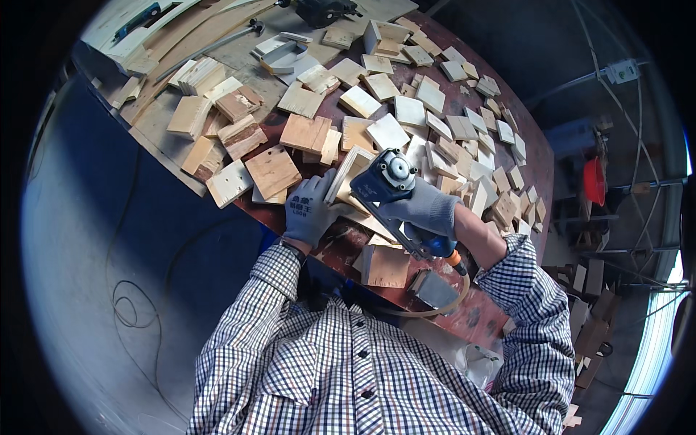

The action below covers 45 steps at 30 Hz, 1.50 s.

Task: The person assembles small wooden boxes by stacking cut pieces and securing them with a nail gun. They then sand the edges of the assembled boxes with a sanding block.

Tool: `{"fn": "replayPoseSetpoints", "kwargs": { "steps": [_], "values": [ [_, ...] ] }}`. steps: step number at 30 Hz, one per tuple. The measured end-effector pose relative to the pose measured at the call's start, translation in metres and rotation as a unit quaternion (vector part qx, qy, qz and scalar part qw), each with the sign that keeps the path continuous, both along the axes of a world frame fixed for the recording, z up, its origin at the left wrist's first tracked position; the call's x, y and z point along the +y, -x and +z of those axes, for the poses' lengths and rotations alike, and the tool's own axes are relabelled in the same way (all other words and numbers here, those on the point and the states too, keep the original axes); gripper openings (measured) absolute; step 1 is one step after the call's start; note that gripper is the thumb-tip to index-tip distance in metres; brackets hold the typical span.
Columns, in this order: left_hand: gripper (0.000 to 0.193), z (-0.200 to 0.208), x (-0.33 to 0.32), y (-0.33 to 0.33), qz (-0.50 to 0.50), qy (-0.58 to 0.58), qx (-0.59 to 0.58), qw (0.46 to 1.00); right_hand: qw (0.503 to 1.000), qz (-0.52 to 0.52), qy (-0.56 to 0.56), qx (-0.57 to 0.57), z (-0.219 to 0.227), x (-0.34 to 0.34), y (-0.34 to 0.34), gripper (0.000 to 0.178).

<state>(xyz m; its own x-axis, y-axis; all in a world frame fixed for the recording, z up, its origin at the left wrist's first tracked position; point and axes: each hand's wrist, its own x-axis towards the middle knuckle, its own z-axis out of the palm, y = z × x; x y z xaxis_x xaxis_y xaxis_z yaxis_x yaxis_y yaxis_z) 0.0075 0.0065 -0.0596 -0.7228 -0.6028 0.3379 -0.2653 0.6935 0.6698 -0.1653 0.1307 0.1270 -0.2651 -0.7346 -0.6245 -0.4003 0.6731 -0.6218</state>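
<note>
My right hand (429, 208), in a grey glove, is closed round the handle of a blue and black air nail gun (383, 178). An orange fitting joins the tool to a pale air hose (428, 313). The nail gun's head lies over the right side of a small stack of wooden blocks (349, 164) near the table's front edge. Gripping the left side of that stack is my gloved left hand (310, 209), its fingers along the edge. Where the tool's nose meets the wood is hidden behind its body.
Loose wooden blocks (409, 111) cover much of the dark red table (528, 156). More blocks (201, 76) lie at the left, by a long bar (210, 49). A black tool (317, 11) is at the far edge. A red bowl-like thing (594, 181) hangs at the right.
</note>
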Motion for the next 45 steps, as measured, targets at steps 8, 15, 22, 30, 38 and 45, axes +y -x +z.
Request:
{"fn": "replayPoseSetpoints", "kwargs": {
  "steps": [8,15,22,30,38,45],
  "values": [
    [0.085,-0.004,-0.002,0.001,-0.012,0.035,-0.007,0.999,0.998,0.024,-0.045,0.023,0.017,-0.01,-0.009,0.039],
    [0.088,-0.008,-0.005,0.008,-0.004,0.032,0.001,0.999,0.992,-0.114,0.052,0.02,0.035,0.028,-0.009,0.039],
    [0.089,-0.003,0.016,-0.027,0.008,-0.06,0.002,0.998,0.856,-0.436,0.276,0.013,0.104,0.172,-0.072,0.029],
    [0.102,0.045,0.084,-0.076,-0.228,0.155,-0.044,0.96,0.699,-0.61,0.37,0.048,0.064,0.258,-0.131,0.023],
    [0.094,0.063,0.1,-0.013,-0.356,0.156,-0.102,0.916,0.712,-0.595,0.371,0.036,0.058,0.265,-0.135,0.022],
    [0.086,0.084,0.092,-0.018,-0.263,0.163,-0.051,0.95,0.708,-0.603,0.362,0.057,0.052,0.269,-0.137,0.021]
  ]
}}
